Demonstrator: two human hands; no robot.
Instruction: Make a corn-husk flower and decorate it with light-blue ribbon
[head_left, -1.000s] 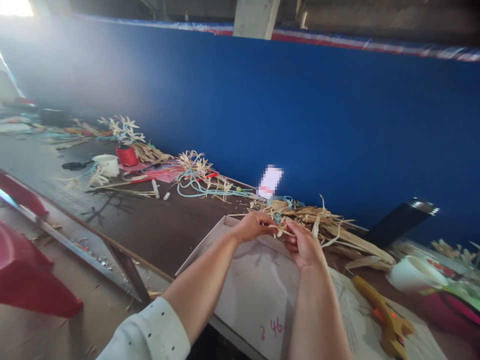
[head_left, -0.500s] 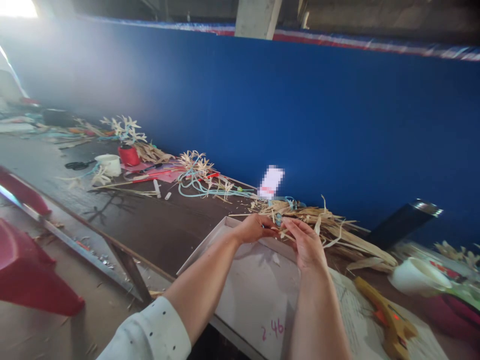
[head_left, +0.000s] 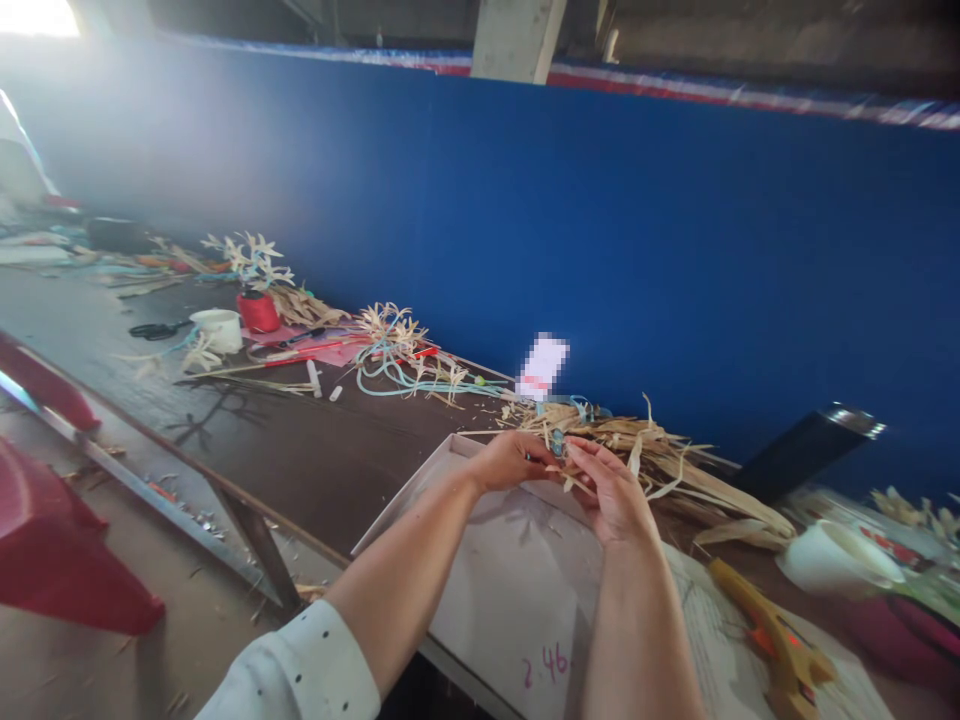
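Note:
Over the far edge of a shallow white box lid [head_left: 517, 600], both hands meet at a small pale dried-husk flower [head_left: 568, 480]. My left hand [head_left: 511, 462] pinches it from the left with bent fingers. On the other side, my right hand [head_left: 611, 490] has its thumb and fingertips closed on the same piece. A small light-blue bit [head_left: 557, 440] shows just above the fingertips; whether it is held cannot be made out. Behind the hands lies a heap of dried husks [head_left: 660, 445].
A yellow glue gun [head_left: 780, 640] lies on printed paper at the right, near a white cup [head_left: 840, 555] and a dark cylinder [head_left: 810, 450]. Leftward are light-blue cords [head_left: 405, 385], husk flowers [head_left: 390, 325], red thread [head_left: 259, 312], another white cup [head_left: 217, 330] and scissors [head_left: 157, 330]. A blue partition [head_left: 480, 220] stands behind.
The fingers have shifted slightly, and the pale husk petals now show more plainly below the fingertips. Both hands stay over the lid's far edge.

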